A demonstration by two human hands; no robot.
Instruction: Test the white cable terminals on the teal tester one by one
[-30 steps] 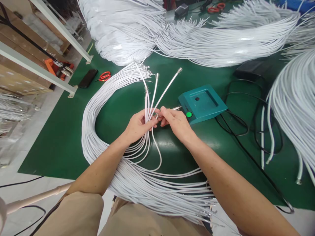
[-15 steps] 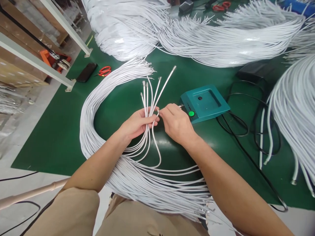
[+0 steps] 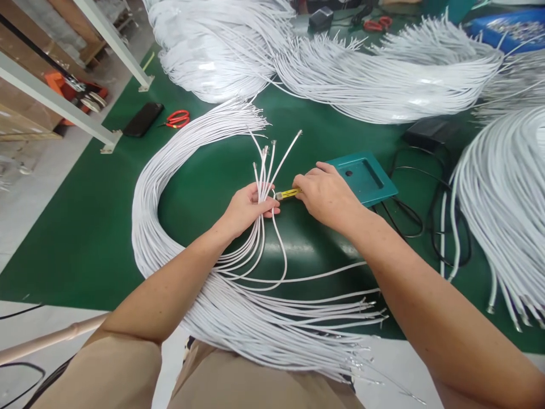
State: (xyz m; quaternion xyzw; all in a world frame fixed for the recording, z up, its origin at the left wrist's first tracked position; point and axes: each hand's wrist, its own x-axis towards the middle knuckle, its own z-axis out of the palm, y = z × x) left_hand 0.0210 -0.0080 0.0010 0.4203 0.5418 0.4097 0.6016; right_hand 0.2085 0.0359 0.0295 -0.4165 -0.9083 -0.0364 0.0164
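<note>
Several white cables (image 3: pixel 260 227) are gripped in my left hand (image 3: pixel 247 209), their metal-tipped ends fanned out above the fingers. One cable end bends at my left fingertips. There, the metal tip of a yellow tool (image 3: pixel 289 193) touches or nearly touches it. My right hand (image 3: pixel 326 193) is closed on the other end of this tool, in front of the teal device (image 3: pixel 366 176). Around my left hand curves a large bundle of white cables (image 3: pixel 149 210); its lower part (image 3: pixel 272 329) runs along the table's near edge.
Red scissors (image 3: pixel 177 119) and a black phone (image 3: pixel 143 119) lie at the back left. More white cable bundles (image 3: pixel 383 79) cover the back and right of the green table (image 3: pixel 63 244). Black cords (image 3: pixel 447 204) lie right of the device. A blue tray (image 3: pixel 511 28) is far right.
The yellow tool now shows between my hands. My right hand has moved right, away from my left fingertips, and covers part of the teal device. My left hand has shifted slightly right.
</note>
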